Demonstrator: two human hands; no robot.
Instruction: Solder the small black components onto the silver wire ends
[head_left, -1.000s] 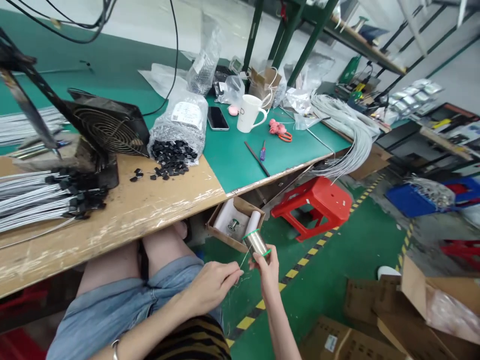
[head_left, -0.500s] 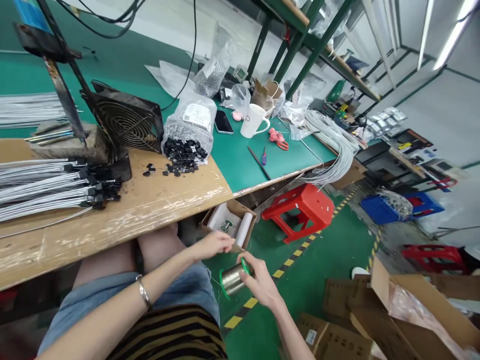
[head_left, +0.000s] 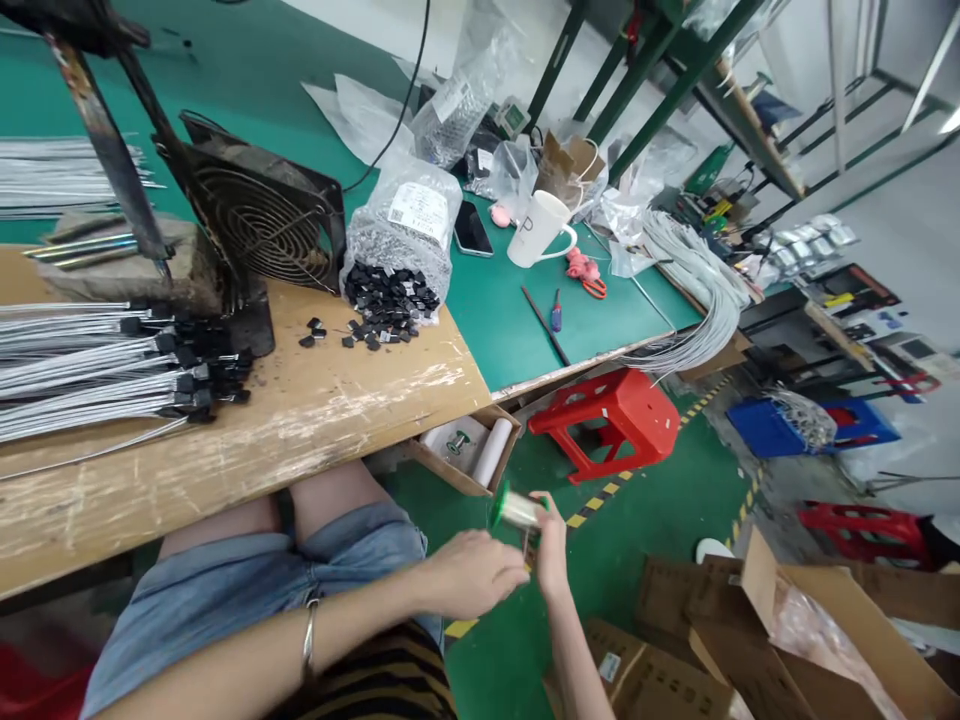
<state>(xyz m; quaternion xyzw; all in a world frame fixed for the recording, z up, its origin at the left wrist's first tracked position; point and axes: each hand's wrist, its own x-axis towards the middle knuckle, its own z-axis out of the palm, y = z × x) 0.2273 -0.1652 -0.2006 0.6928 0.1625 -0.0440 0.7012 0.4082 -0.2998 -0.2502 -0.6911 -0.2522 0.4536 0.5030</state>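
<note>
My right hand grips a small spool of silvery wire with green flanges, held over the floor in front of my lap. My left hand is just left of it, fingers curled and pinched close under the spool; what they pinch is too fine to make out. A bracelet sits on my left wrist. I am seated with bare knees under the wooden bench.
On the bench lie bundles of white cables with black ends, a fan grille, a bag spilling black parts, a phone, a white mug, a screwdriver. An open carton and a red stool stand on the floor; cardboard boxes lie at right.
The spool has swung upright again and risen slightly in my right hand. My left hand came back from near the carton to just below the spool. The view shifted left.
</note>
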